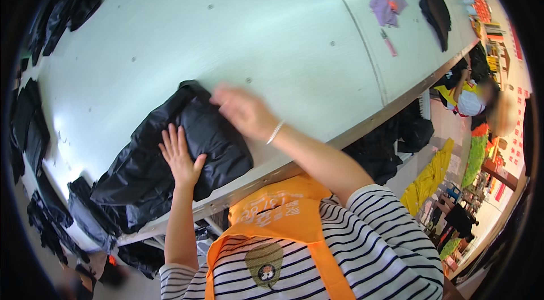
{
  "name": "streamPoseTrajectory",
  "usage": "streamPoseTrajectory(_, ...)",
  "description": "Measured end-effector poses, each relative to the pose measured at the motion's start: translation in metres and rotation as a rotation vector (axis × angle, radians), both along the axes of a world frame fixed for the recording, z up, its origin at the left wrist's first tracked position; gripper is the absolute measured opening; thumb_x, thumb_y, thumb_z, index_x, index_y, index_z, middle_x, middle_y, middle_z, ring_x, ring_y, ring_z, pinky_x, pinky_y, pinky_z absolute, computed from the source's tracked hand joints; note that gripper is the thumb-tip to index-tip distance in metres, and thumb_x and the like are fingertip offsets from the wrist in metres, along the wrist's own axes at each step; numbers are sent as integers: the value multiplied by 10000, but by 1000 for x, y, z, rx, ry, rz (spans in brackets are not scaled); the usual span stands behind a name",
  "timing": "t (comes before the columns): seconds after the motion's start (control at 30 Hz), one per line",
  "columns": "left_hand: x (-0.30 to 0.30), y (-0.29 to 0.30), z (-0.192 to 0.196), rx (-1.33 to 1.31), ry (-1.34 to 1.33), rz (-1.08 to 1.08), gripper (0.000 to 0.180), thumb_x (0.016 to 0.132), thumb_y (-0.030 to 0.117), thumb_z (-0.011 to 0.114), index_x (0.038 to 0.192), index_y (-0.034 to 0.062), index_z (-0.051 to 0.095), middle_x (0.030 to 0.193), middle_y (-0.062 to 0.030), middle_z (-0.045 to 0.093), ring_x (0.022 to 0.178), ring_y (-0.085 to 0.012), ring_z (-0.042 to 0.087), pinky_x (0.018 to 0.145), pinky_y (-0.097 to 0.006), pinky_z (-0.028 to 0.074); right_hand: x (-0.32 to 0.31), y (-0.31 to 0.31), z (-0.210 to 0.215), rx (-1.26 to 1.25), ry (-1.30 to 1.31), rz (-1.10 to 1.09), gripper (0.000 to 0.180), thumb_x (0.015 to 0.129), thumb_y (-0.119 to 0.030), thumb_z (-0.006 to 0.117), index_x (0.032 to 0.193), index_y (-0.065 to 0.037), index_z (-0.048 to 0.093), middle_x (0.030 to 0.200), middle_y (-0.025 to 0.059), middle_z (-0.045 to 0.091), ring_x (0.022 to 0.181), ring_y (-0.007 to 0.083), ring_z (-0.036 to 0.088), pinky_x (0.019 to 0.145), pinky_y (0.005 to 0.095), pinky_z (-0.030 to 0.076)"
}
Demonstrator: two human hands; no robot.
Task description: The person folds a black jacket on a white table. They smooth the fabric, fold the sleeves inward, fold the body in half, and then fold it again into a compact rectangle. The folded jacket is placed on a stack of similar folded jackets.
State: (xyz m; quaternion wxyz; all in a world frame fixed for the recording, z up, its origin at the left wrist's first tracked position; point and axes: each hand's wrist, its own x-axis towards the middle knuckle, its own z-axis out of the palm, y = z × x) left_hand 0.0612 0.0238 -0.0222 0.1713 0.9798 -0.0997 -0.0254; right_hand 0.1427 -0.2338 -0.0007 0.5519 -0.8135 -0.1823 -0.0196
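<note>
A black, slightly shiny garment [218, 135], apparently a padded jacket, lies folded over itself near the front edge of the table [272, 28]. My left hand [181, 158] rests flat on it, fingers spread and pointing away from me. Just past the garment's upper right corner is my right hand [243, 112], blurred by motion. Its fingers are too smeared to show whether they grip anything, and I cannot tell if it touches the cloth.
More dark garments [73, 2] lie along the table's left side. Far right are a purple cloth [387, 6], a small pink-handled tool [389, 43] and a folded black garment [434, 15]. Below the right edge sit black bundles [416, 132] and yellow fabric [429, 178]. Another person [467, 96] is beyond.
</note>
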Motion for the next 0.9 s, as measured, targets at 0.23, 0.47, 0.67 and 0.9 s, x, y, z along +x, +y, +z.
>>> streamPoseTrajectory(0.23, 20, -63, 14, 55, 80, 174, 968, 667, 362, 756, 1460, 74, 282, 1553, -161, 190, 1431, -392, 138, 1119, -584, 125, 80, -424, -61, -1183, 277, -889, 495, 895, -151, 494, 1323, 87, 422, 1390, 269, 423, 1347, 381, 338, 1137, 428, 240)
streamPoseTrajectory(0.47, 31, -104, 45, 27, -99, 128, 749, 788, 262, 703, 1419, 55, 357, 1497, -163, 301, 1353, -398, 299, 1105, -518, 231, 51, -438, -61, -1010, 280, -924, 405, 905, -276, 584, 1193, 8, 554, 1124, 193, 597, 1048, 366, 561, 907, 442, 458)
streamPoseTrajectory(0.67, 51, -137, 72, -291, -63, -169, 450, 721, 112, 748, 1147, 48, 617, 1140, -113, 575, 1034, -317, 549, 886, -381, 461, -5, -329, -49, -822, -6, -575, 195, 925, -156, 559, 1046, -3, 559, 911, 136, 602, 805, 260, 590, 759, 359, 486)
streamPoseTrajectory(0.9, 76, -157, 63, -282, -76, -180, 150, 727, 136, 735, 858, 73, 701, 950, -28, 608, 844, -242, 583, 717, -366, 485, -81, -100, 41, -209, 279, -354, 217, 885, -209, 644, 1024, -46, 607, 869, 111, 585, 709, 258, 605, 613, 334, 479)
